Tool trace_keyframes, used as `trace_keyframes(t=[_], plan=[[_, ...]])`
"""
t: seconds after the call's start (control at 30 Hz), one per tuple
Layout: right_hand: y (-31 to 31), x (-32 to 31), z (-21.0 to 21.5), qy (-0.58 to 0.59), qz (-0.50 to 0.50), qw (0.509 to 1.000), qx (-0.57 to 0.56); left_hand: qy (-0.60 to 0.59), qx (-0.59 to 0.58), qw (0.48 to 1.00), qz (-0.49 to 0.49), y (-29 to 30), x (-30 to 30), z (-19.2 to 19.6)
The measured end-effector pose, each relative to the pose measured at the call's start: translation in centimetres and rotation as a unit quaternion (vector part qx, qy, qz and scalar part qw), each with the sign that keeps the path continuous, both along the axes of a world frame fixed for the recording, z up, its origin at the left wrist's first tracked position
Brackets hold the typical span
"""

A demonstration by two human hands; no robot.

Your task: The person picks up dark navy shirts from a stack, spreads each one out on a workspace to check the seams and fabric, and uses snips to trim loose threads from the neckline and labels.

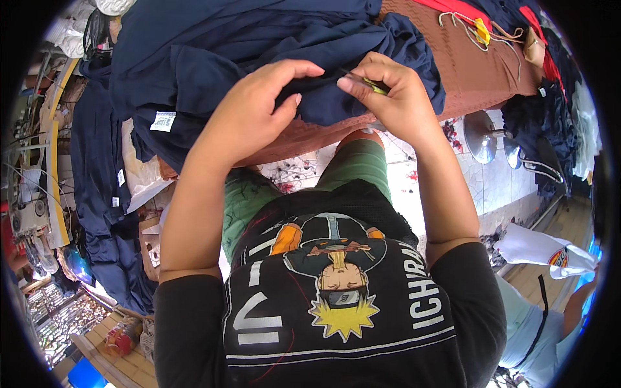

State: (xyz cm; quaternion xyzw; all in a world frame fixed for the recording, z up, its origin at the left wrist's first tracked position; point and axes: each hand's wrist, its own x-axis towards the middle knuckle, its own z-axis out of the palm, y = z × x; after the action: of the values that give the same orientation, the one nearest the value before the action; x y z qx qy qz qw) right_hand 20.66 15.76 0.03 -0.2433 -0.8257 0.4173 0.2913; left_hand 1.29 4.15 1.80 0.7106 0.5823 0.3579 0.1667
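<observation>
Left hand: my left hand (259, 107) rests on the dark blue cloth (272, 45), with thumb and forefinger bent toward each other; between the two tips I see a small gap, and I cannot tell if some cloth is caught there.
Right hand: my right hand (388, 97) is pressed together around a small yellow-green tool (372, 83); its thin dark tip points to the left, toward the left forefinger.
Cloth: it lies in a big heap over the near edge of the bench (479, 71), which has a brown cover, and part of it hangs down at the left side.
Label: a white tag (163, 121) sits on the cloth, left of my left hand.
Far right corner: a cord (462, 29) with a yellow piece lies on the brown cover.
</observation>
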Motion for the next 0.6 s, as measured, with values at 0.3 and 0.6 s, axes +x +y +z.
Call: trace_keyframes(t=[0.3, 0.6], plan=[[0.4, -0.4, -0.4, 0.016, -0.021, 0.994, -0.111, 0.03, 0.068, 0.996, 0.055, 1.2, 1.0, -1.4], [0.6, -0.5, -0.2, -0.038, -0.019, 0.983, -0.18, -0.014, 0.157, 0.984, 0.079, 1.9, 0.7, -2.2]])
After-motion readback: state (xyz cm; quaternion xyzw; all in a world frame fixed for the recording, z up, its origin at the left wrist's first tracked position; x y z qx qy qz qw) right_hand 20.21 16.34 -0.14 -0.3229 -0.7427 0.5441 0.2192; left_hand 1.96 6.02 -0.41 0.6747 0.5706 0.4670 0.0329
